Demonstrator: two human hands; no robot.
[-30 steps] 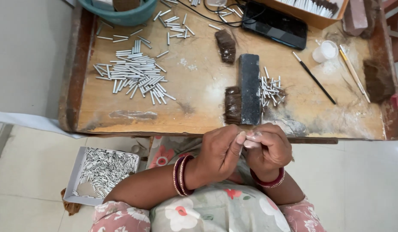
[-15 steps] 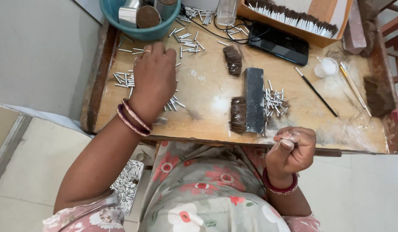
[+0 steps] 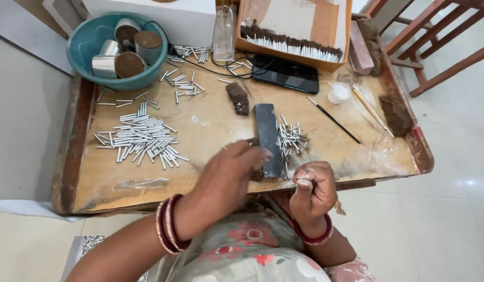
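Nearest the camera, the right hand [image 3: 312,189] is curled into a loose fist at the near edge of the wooden table [image 3: 210,130], thumb pressed over the bent forefinger; whether a tube is pinched inside cannot be told. Just to its left, the left hand [image 3: 229,180] reaches over the table edge, blurred, its fingertips [image 3: 260,154] at the near end of the dark flat block [image 3: 268,138]; how far its fingers are spread cannot be told. The block lies flat with its long axis running from the near edge away toward the far side, tilted only slightly. Touching its right flank is a small heap of short silver tubes [image 3: 291,138], pointing every way. To the left, well apart, a larger pile of tubes [image 3: 140,141] lies mostly crosswise. Beyond the block sit a small brown lump [image 3: 238,97], a thin black brush [image 3: 333,120] and a white cap [image 3: 338,93]. Farther still are a black phone [image 3: 286,73], a teal bowl [image 3: 83,52] holding metal cans, and a cardboard box [image 3: 294,31] with a row of filled tubes.
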